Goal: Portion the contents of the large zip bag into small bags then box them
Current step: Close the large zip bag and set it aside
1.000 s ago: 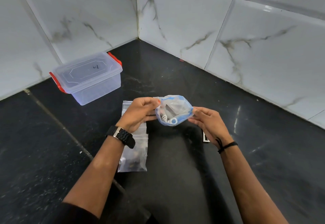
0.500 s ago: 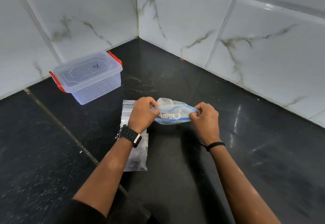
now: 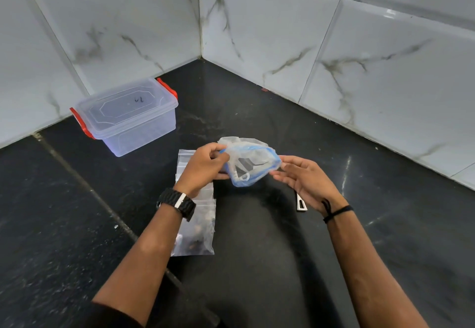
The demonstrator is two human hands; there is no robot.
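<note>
While my left hand [image 3: 205,165] pinches one rim of the large zip bag [image 3: 250,164] and my right hand [image 3: 303,179] the other, I should spread its mouth evenly before reaching in.

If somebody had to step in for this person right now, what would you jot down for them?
Left hand pinches one side of the blue-edged zip bag; right hand holds the other side at the fingertips, mouth pulled open above the black counter.
Small clear bags lie flat under the left wrist; the lowest shows dark contents.
Clear box with red latches stands back left, lid on.
A small white tool lies by the right wrist.
Done: apparently one small bag filled.
Left: portion the rest, seal, open the box, load it.
</note>
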